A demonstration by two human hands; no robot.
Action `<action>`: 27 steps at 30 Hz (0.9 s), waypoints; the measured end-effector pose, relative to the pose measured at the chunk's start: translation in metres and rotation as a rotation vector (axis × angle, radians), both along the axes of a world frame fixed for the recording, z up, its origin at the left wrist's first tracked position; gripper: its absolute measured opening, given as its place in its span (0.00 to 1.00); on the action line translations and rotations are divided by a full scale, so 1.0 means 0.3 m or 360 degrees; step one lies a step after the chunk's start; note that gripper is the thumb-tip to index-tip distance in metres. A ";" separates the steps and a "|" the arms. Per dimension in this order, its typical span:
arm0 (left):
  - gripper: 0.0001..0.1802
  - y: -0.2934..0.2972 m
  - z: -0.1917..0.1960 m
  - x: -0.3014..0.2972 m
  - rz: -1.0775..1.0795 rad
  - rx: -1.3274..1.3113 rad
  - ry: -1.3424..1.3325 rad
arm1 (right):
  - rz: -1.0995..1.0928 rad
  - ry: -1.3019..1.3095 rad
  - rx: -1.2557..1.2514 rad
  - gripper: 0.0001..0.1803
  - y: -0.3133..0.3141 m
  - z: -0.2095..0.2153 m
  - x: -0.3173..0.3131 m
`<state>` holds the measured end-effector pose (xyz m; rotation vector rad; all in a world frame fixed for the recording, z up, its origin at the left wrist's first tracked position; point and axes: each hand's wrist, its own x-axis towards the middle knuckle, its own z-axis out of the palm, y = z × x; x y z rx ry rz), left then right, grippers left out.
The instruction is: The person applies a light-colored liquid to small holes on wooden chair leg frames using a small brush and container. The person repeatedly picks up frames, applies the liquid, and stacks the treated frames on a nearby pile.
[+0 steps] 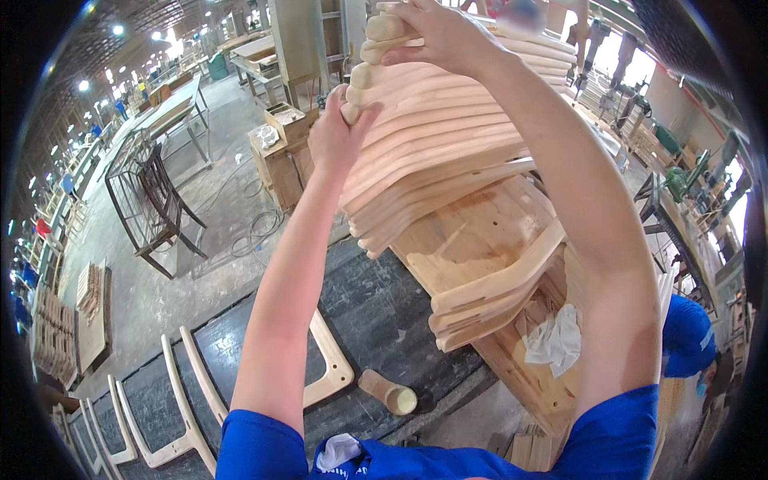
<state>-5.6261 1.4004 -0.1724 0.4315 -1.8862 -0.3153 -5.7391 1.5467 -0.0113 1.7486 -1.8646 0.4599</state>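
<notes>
Both my arms reach forward over a tall stack of curved, pale wooden chair parts (448,120). At the stack's far left end, my left hand (340,134) is closed around the rounded end of one wooden piece (360,78). Farther forward and a little to the right, my right hand (444,38) grips another rounded wooden end (384,29) between thumb and fingers. How far the gripped pieces extend is hidden by my hands and the stack. A smaller pile of similar curved parts (488,296) lies nearer to me on the wooden table (480,232).
A white cloth (554,340) lies on the table's near end. Left of it, a dark bench (376,296) carries U-shaped wooden frames (160,456) and a cylindrical container (388,392). A blue-capped person (688,336) is close on my right. A wooden box stand (284,152) stands beyond.
</notes>
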 end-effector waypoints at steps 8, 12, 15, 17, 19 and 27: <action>0.31 -0.013 0.093 -0.048 -0.0142 0.0521 0.0203 | -0.0441 -0.0048 -0.0197 0.34 -0.094 -0.006 0.043; 0.35 0.012 0.079 -0.114 -0.0272 0.0645 0.0182 | -0.0481 0.0055 -0.0502 0.33 -0.054 -0.095 0.095; 0.41 -0.096 0.037 -0.012 -0.0104 0.0429 0.0113 | -0.0121 0.0030 -0.0408 0.28 0.148 -0.242 0.306; 0.41 -0.110 -0.062 0.059 -0.0024 0.0479 0.0160 | -0.0145 -0.0055 -0.0201 0.21 0.332 -0.342 0.361; 0.38 -0.072 -0.260 0.153 -0.0120 0.0617 0.0227 | -0.0334 -0.0521 0.0059 0.16 0.529 -0.405 0.372; 0.15 0.478 -1.002 0.954 -0.0371 0.2317 -0.0785 | -0.0453 -0.0639 -0.0093 0.19 1.042 -0.613 0.367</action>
